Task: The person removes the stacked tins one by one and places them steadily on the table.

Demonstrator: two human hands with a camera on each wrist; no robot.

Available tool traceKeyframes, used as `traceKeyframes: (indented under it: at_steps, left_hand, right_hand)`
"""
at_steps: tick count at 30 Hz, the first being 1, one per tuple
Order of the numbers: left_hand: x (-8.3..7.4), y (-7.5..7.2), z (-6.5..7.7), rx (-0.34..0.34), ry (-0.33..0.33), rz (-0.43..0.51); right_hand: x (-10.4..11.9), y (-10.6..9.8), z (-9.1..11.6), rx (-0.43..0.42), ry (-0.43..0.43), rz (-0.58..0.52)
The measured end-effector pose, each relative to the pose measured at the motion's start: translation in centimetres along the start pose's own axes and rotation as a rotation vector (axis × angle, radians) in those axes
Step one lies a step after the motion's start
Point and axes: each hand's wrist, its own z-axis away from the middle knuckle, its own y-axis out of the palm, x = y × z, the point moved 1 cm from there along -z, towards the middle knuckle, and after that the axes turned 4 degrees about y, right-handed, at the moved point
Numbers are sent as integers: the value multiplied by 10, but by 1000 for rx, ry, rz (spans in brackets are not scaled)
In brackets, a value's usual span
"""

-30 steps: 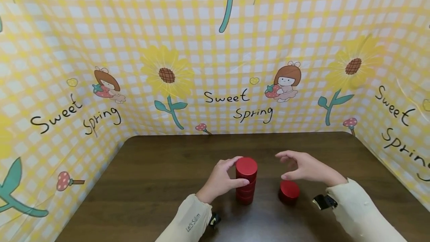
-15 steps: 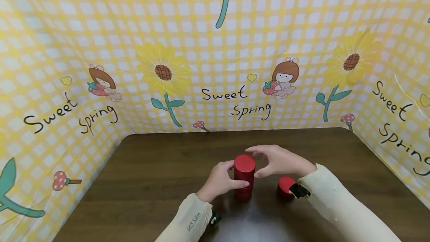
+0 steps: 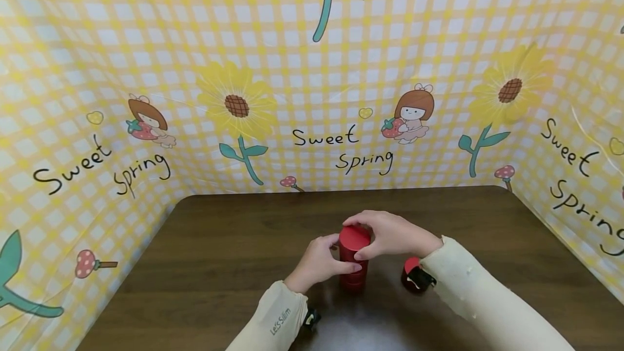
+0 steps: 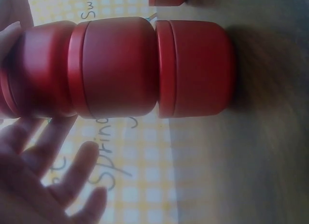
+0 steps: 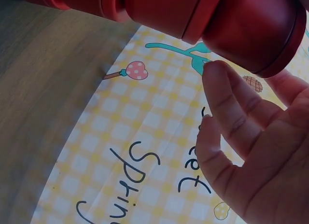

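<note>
Several red round tins with lids stand in an upright stack (image 3: 354,280) on the dark wooden table. My left hand (image 3: 319,264) grips the stack from the left, thumb across the front and fingers behind. Over the top from the right, my right hand (image 3: 390,234) holds the uppermost tin (image 3: 355,237), thumb at its front and fingers at its back edge. In the left wrist view the bottom tin (image 4: 200,69) sits on the table, below the left hand's fingers. In the right wrist view the top tin (image 5: 256,31) lies between the right hand's fingers, slightly offset from the one beneath.
One more red tin (image 3: 410,265) stands alone right of the stack, partly hidden by the black wrist camera (image 3: 421,277). The dark table (image 3: 219,264) ends at a yellow checked cloth (image 3: 312,96) hanging behind and at both sides.
My right hand has come left from above the lone tin to the stack's top and closed round the uppermost tin. My left hand keeps its grip on the stack. The view has shifted slightly.
</note>
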Motion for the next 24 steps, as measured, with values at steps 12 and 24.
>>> traceKeyframes:
  at_steps: [12, 24]
  left_hand:
    - [2, 1, 0, 1, -20, 50]
    - [2, 0, 0, -10, -3, 24]
  right_hand:
    - [2, 2, -3, 15, -12, -30]
    - [2, 3, -4, -23, -25, -3]
